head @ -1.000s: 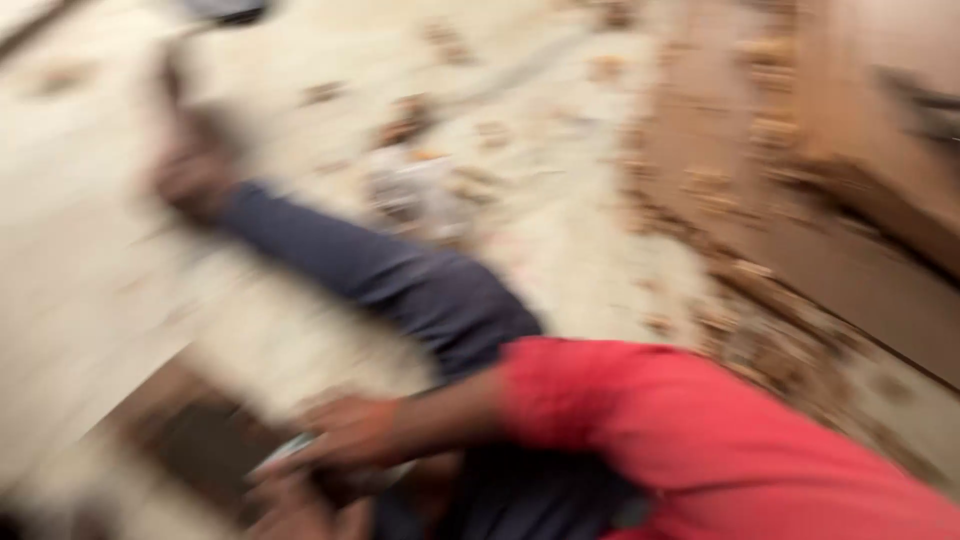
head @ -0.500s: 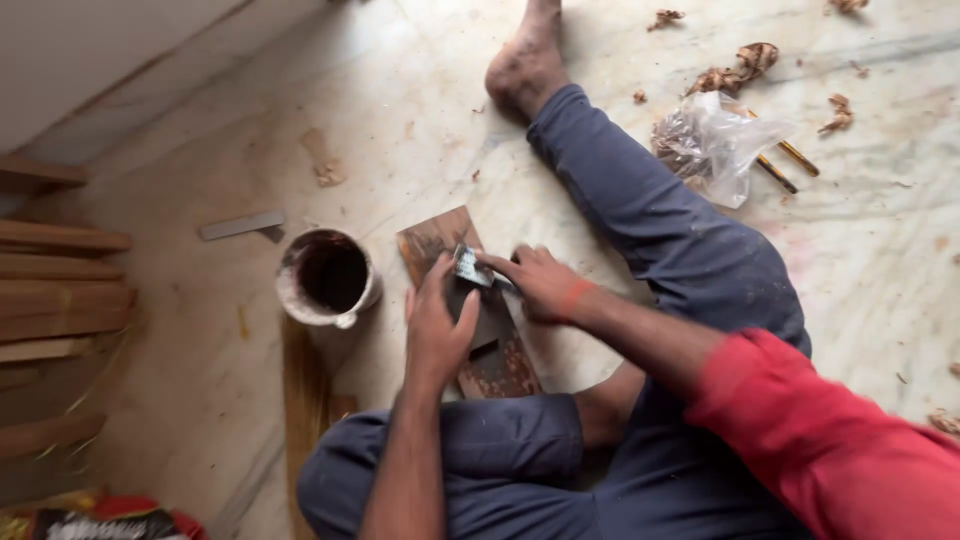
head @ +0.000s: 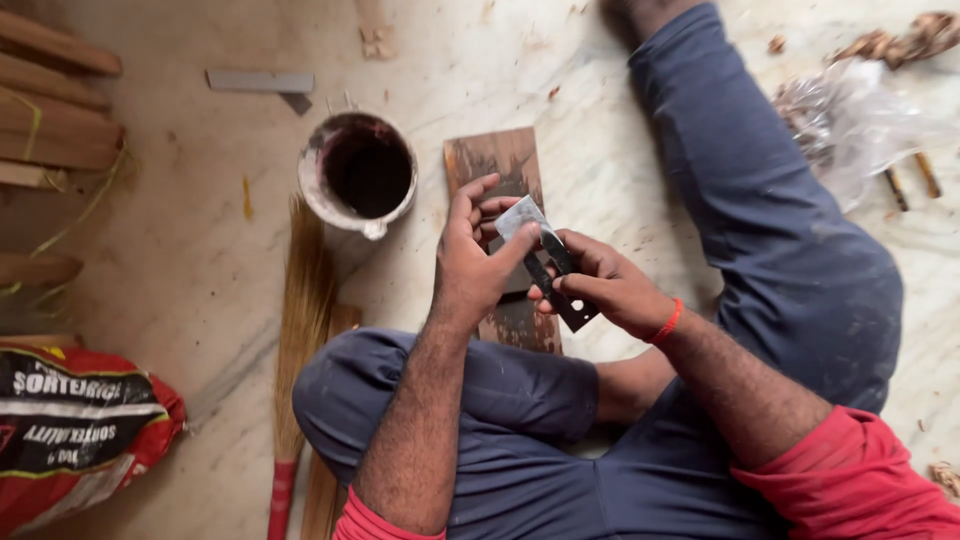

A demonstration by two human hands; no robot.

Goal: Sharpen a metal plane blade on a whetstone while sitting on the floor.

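The left hand [head: 470, 255] curls around the upper end of a flat metal blade [head: 548, 262], its thumb stretched across the pale, bright tip while the fingers fold behind it. The right hand [head: 605, 285] pinches the lower end of the same blade between thumb and fingers, so both hands hold it just above the floor in the middle of the scene. The blade is a narrow steel strip, tilted from upper left to lower right: its far end is light grey and shiny, the rest dark, with a long slot down the middle and a small round hole near the lower end. A red thread [head: 667, 322] circles the right wrist.

Directly under the hands lies a worn brown slab [head: 498, 165] on the pale marble floor [head: 590, 160]. Just left of it stands a stained round pot [head: 358, 172] with a dark inside. A broom [head: 300, 330] lies near the left knee. Far right, a crumpled clear plastic bag [head: 850, 120] rests beside the outstretched leg. At the near left sits a red and black sack [head: 75, 430].
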